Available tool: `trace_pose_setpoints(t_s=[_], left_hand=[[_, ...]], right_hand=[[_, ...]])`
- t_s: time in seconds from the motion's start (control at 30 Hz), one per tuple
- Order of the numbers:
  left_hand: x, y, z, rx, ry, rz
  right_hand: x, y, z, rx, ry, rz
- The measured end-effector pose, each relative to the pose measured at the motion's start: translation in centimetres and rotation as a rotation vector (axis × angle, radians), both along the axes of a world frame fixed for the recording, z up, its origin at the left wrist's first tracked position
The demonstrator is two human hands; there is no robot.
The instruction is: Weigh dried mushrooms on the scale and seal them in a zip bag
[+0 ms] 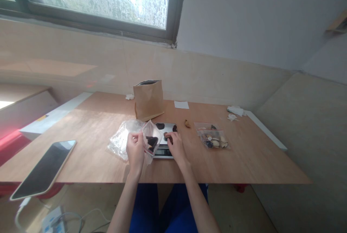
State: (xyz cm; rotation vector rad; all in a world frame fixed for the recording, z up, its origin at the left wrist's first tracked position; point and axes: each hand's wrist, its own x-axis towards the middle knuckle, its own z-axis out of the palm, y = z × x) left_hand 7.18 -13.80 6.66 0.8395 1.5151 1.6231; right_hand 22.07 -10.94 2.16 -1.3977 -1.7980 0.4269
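Note:
My left hand [135, 150] is closed on the edge of a clear zip bag [153, 130], whose mouth stands open toward the right. Dark dried pieces [152, 142] lie inside it. Beside the bag is a small digital scale [163, 152] with a silver plate. Over that plate, my right hand [176, 146] pinches a brownish dried piece [166, 135]; whether it still touches the plate I cannot tell. Two more dark pieces rest on the scale, one [160, 126] at the back left and one [175, 128] at the back right.
A brown paper pouch [148, 99] stands open behind the scale. Crumpled clear plastic [119, 139] lies left. To the right are a small brown piece [187, 123], a filled zip bag [213, 137] and tissues [235, 111]. A phone [45, 169] with a cable overhangs the front left edge.

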Motion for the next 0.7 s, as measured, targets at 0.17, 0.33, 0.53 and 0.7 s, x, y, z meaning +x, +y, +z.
trace_pose_setpoints(t_s=[0.17,0.33,0.53,0.7], left_hand=[[0.1,-0.2,0.1,-0.003,0.035,0.001],[0.8,-0.6,0.4,0.025,0.127,0.000],[1.6,-1.2,0.6,0.065,0.116,-0.036],[1.6,-1.4,0.7,0.058,0.147,-0.124]], right_hand=[[-0.5,-0.9,4.3,-0.002,0.305,0.017],[-2.0,-1.8,8.8,0.037,0.129,0.188],[-4.0,-1.6,9.6,0.058,-0.394,0.134],[-4.5,-1.0,8.5,0.095,-0.414,0.251]])
